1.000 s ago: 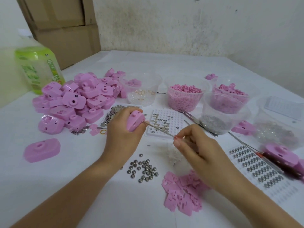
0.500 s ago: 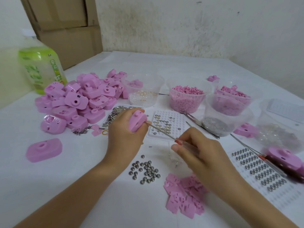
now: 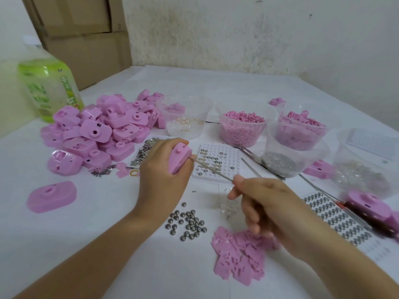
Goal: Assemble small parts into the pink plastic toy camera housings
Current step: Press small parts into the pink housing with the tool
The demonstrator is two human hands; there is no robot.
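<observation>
My left hand point(image 3: 163, 173) grips a pink camera housing point(image 3: 179, 157), tilted on its side above the table. My right hand point(image 3: 272, 210) pinches metal tweezers point(image 3: 212, 170) whose tips reach into the housing's open side. Just behind them lies a white grid tray point(image 3: 224, 154) with small metal discs in some holes. Several loose metal balls point(image 3: 187, 223) and a heap of flat pink plates point(image 3: 239, 255) lie on the table near my wrists. What the tweezer tips hold is hidden.
A pile of pink housings point(image 3: 101, 130) sits at the left, one single housing point(image 3: 51, 196) nearer. Clear tubs point(image 3: 241, 128) of pink and metal parts stand behind. A spring tray point(image 3: 339, 221) and a screwdriver point(image 3: 354, 210) lie right. A green bottle point(image 3: 47, 87) stands far left.
Both hands stay at the housing with the tweezers in it; the right hand has shifted slightly. The view has moved a little.
</observation>
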